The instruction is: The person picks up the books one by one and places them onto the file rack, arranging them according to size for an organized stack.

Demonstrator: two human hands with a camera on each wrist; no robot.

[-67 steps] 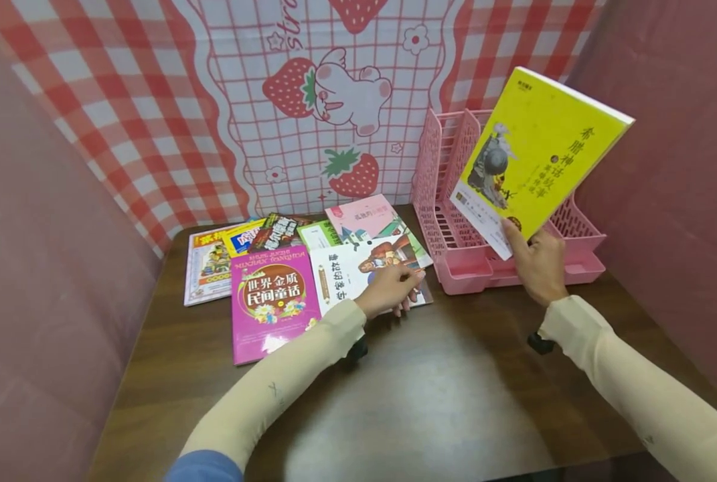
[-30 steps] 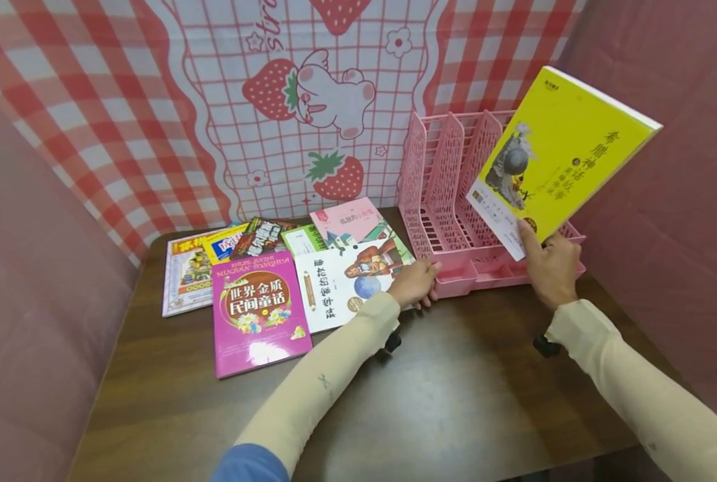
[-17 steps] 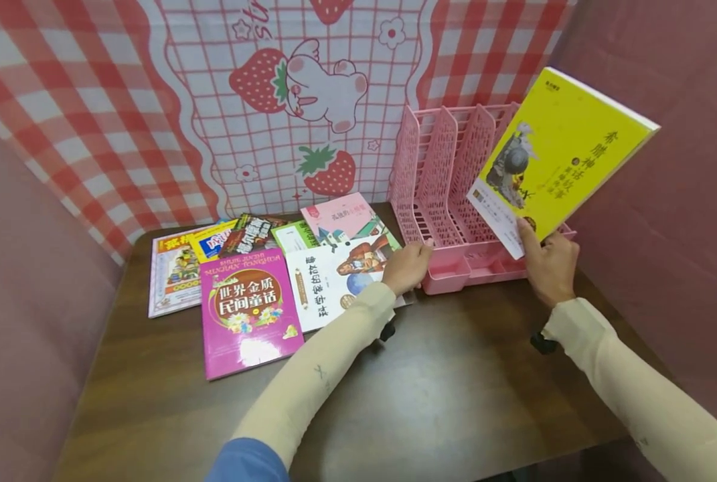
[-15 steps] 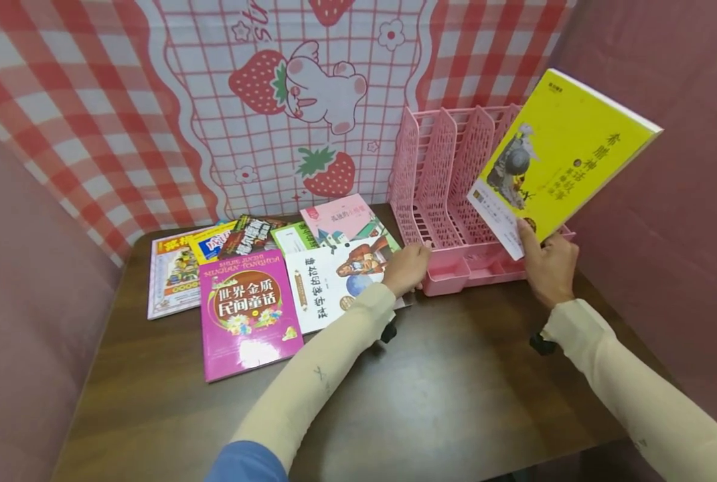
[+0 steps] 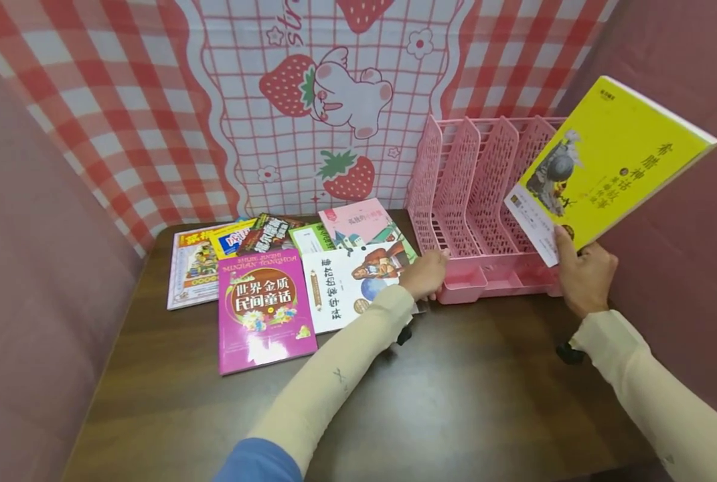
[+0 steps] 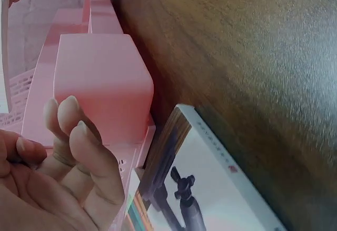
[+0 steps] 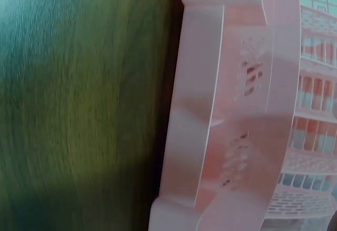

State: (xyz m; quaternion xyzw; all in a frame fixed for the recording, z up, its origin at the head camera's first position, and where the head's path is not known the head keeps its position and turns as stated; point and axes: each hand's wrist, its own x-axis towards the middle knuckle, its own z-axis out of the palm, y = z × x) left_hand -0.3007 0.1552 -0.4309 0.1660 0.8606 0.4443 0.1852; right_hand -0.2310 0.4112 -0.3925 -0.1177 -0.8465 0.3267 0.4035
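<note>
My right hand holds up a yellow paperback book by its lower edge, tilted, in front of the right side of a pink plastic rack. Thumb in front, the fingers go behind the cover. My left hand is at the rack's front left corner, pinching its edge between thumb and forefinger. Up close in the left wrist view, the other fingers curl loosely beside the rack's rounded pink bin. The right wrist view shows the rack's front trays; the yellow book is outside it.
Left of the rack lie several overlapping books: a white book, a purple book, a pink one and others behind. The wooden table meets a checked strawberry cloth at the back. Pink curtains flank both sides.
My left hand has moved right from over the white book to the rack's front left corner. My right hand has carried the yellow book rightward, uncovering more of the rack's dividers.
</note>
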